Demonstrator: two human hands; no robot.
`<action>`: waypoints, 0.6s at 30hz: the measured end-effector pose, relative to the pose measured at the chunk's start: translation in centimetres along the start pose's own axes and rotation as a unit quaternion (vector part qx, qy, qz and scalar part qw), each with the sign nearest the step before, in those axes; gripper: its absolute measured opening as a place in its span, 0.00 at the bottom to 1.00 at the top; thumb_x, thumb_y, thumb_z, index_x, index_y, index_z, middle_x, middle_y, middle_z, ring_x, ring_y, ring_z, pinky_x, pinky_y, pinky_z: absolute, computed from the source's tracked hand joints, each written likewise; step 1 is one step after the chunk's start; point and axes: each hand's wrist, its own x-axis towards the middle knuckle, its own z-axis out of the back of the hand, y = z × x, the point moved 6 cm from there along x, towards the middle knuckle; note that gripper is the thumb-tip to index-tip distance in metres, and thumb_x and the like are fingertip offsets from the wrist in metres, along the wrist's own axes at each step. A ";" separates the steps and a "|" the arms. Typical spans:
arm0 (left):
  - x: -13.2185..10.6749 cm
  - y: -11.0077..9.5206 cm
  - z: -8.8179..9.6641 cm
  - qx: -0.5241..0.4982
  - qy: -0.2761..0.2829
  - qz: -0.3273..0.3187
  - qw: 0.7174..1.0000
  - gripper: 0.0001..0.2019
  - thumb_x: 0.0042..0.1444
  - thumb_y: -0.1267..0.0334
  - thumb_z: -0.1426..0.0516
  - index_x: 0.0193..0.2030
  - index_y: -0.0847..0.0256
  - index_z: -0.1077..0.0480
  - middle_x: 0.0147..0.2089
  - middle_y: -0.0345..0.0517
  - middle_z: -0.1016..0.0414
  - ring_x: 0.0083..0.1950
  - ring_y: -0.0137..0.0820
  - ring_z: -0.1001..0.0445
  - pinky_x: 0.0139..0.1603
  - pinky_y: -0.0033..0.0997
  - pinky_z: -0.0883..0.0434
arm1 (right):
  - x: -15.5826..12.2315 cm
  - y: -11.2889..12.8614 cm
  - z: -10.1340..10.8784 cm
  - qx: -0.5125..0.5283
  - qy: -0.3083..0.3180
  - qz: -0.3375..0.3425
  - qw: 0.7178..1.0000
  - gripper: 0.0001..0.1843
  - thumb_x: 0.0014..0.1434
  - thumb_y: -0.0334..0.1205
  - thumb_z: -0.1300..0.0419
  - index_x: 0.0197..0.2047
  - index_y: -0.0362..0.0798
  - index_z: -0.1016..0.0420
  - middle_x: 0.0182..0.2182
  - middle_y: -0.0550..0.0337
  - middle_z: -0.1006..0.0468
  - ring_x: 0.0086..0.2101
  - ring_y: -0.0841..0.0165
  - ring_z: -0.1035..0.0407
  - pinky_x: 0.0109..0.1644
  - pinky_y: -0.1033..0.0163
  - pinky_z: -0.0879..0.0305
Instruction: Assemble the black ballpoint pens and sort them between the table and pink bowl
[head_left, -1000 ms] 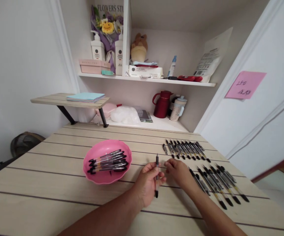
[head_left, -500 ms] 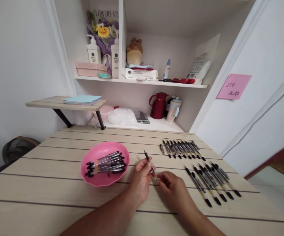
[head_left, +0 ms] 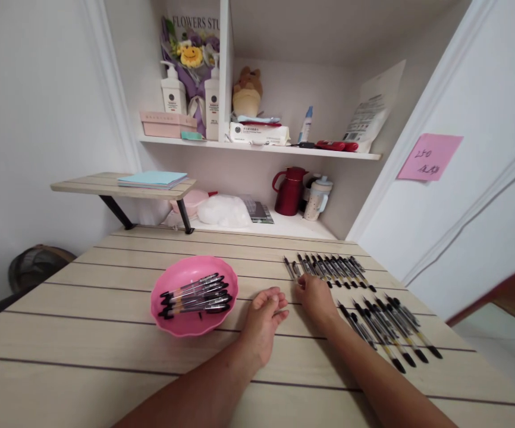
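Note:
My right hand [head_left: 314, 295] reaches to the left end of the far row of black pens [head_left: 329, 270] on the wooden table [head_left: 106, 333]. Its fingertips pinch the near end of the leftmost pen [head_left: 288, 267], which lies in line with that row. My left hand [head_left: 264, 321] rests on the table just left of it, fingers loosely apart and holding nothing. A pink bowl [head_left: 194, 324] with several more black pens [head_left: 195, 294] sits to the left of my left hand. A second, nearer row of pens [head_left: 386, 330] lies to the right of my right forearm.
Behind the table, a small raised wooden shelf [head_left: 123, 187] carries a light blue notebook. Wall shelves hold bottles, a plush toy, a red jug [head_left: 289, 190] and a cup. A pink sticky note [head_left: 429, 156] is stuck to the white door on the right.
The pen that both hands held over the table has gone with my right hand to the left end of the far row. My left hand has let go and now lies empty.

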 end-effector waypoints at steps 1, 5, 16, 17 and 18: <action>0.0 0.0 0.0 0.000 0.001 0.001 1.000 0.15 0.43 0.60 0.38 0.39 0.63 0.30 0.41 0.52 0.29 0.42 0.33 0.30 0.45 0.36 0.36 | 0.1 0.0 -0.1 -0.002 -0.001 -0.002 1.000 0.09 0.50 0.32 0.48 0.30 0.43 0.27 0.26 0.52 0.24 0.29 0.68 0.32 0.31 0.68 0.46; -0.1 0.0 -0.1 0.003 0.005 0.003 1.000 0.15 0.43 0.61 0.38 0.39 0.63 0.30 0.40 0.51 0.28 0.41 0.32 0.30 0.45 0.36 0.36 | 0.2 -0.2 -0.3 -0.012 -0.003 -0.006 1.000 0.09 0.51 0.33 0.49 0.29 0.43 0.28 0.26 0.52 0.24 0.29 0.68 0.32 0.31 0.67 0.46; -0.1 0.0 -0.3 0.010 0.019 0.007 1.000 0.14 0.44 0.61 0.39 0.38 0.63 0.30 0.38 0.50 0.28 0.39 0.31 0.30 0.44 0.35 0.35 | 0.7 -0.5 -0.3 -0.021 -0.009 -0.011 1.000 0.09 0.51 0.34 0.49 0.28 0.44 0.28 0.24 0.53 0.25 0.27 0.68 0.32 0.30 0.67 0.47; -0.1 0.0 -0.3 0.009 0.019 0.008 1.000 0.14 0.44 0.61 0.39 0.38 0.63 0.30 0.38 0.50 0.28 0.39 0.31 0.30 0.44 0.35 0.35 | 0.7 -0.5 -0.3 -0.022 -0.010 -0.012 1.000 0.09 0.51 0.34 0.49 0.28 0.44 0.28 0.24 0.53 0.25 0.27 0.68 0.32 0.30 0.67 0.47; -0.1 0.0 -0.2 0.008 0.020 0.009 1.000 0.14 0.43 0.60 0.39 0.38 0.63 0.30 0.38 0.50 0.28 0.39 0.31 0.30 0.44 0.35 0.35 | 0.7 -0.5 -0.3 -0.022 -0.010 -0.012 1.000 0.09 0.51 0.34 0.49 0.28 0.44 0.28 0.24 0.53 0.24 0.27 0.68 0.32 0.30 0.67 0.47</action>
